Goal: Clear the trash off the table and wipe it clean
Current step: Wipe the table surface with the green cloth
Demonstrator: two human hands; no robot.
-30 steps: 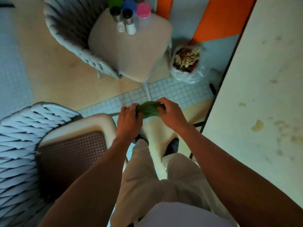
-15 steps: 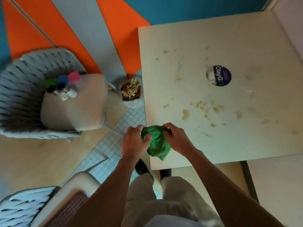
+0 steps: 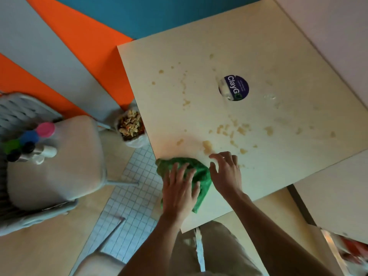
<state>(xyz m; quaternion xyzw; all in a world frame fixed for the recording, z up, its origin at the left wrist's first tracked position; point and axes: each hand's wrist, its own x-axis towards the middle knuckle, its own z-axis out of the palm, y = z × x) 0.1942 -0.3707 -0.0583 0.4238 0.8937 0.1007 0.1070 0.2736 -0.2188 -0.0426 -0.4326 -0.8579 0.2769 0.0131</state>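
Pressing flat on the green cloth [image 3: 199, 172], the left hand [image 3: 179, 193] lies with fingers straight at the near-left corner of the bench [image 3: 298, 62]. The right hand [image 3: 226, 174] hovers just beside the cloth with fingers spread and slack, grasping nothing, its fingertips near the closest yellowish smear [image 3: 207, 146].

To wipe well, I would spread the bunched cloth wider first, keep the palm weight even, and sweep from the far smears toward the near edge in overlapping passes, so the residue gathers in one place instead of being pushed about. The round sticker [image 3: 236, 87] at the centre looks fixed; wiping round it seems wise.

Count: one cloth, one bench being cleaned, one sticker, one bag of scraps [image 3: 130, 125] on the floor just beside the bench's left edge, and many scattered smears, too many and too faint to number surely. Three coloured caps [image 3: 28, 137] show among the bottles on the chair [image 3: 65, 156] to the left.
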